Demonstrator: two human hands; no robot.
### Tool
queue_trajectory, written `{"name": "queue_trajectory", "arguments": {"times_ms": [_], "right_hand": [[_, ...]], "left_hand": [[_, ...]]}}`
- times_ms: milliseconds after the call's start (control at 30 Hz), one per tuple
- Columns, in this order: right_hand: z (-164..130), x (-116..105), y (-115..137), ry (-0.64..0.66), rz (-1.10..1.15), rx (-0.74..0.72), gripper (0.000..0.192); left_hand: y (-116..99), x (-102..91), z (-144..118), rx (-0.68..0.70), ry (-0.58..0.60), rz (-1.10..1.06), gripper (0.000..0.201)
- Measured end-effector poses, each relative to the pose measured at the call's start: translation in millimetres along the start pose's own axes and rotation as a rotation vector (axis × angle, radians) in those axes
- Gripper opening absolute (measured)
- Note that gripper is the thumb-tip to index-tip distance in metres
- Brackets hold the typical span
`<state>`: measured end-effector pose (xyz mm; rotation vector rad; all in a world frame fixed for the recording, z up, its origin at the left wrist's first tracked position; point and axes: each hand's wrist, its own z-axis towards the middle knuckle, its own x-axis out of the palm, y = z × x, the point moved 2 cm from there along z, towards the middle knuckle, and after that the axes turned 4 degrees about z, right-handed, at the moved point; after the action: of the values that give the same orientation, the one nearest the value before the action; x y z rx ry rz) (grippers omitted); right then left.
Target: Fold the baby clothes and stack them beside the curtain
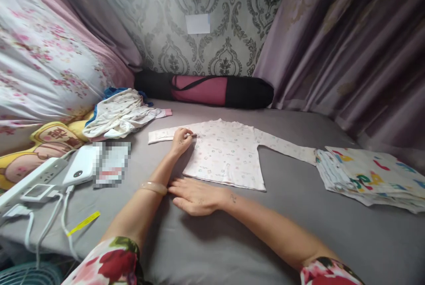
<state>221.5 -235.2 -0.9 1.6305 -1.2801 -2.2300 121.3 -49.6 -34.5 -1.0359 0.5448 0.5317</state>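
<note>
A small white long-sleeved shirt (226, 154) with a faint pastel print lies spread flat on the grey sheet, its collar at the far side and both sleeves stretched outward. At the base of its left-hand sleeve, my left hand (182, 141) pinches the fabric between thumb and fingers. My right hand (195, 196) lies palm down near the shirt's lower left corner, fingers extended, with nothing in it. Its fingertips are close to my left forearm, which wears a pale bangle (154, 187).
Folded clothes (368, 176) are stacked at the right, touching the sleeve's cuff. A crumpled clothing pile (121, 114) lies back left. A black and pink long bag (199, 90) rests along the wall. A power strip (36, 181), white power bank (81, 165) and cables occupy the left edge.
</note>
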Motion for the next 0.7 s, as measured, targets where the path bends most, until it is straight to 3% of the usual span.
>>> {"name": "queue_trajectory", "arguments": {"times_ms": [100, 200, 267, 367, 433, 533, 700], "right_hand": [[-13, -22, -19, -0.225, 0.111, 0.048, 0.042], [-29, -56, -66, -0.563, -0.069, 0.386, 0.043], [-40, -76, -100, -0.632, -0.242, 0.685, 0.045], [-56, -93, -133, -0.567, -0.37, 0.955, 0.055], [-65, -92, -139, -0.489, -0.389, 1.006, 0.059], [-76, -75, -127, -0.41, -0.424, 0.953, 0.062], [-89, -38, -90, -0.321, -0.455, 0.756, 0.064]], "left_hand": [[-13, -8.2, -7, 0.091, 0.092, 0.015, 0.023], [-32, -2.4, -17, 0.2, 0.259, 0.027, 0.031], [-46, 12.2, -24, 0.287, 0.379, 0.071, 0.035], [-66, 40.8, -38, 0.409, 0.5, 0.196, 0.039], [-74, 54.8, -48, 0.411, 0.52, 0.305, 0.046], [-77, 60.7, -62, 0.407, 0.537, 0.425, 0.054], [-71, 47.7, -81, 0.487, 0.572, 0.475, 0.057]]}}
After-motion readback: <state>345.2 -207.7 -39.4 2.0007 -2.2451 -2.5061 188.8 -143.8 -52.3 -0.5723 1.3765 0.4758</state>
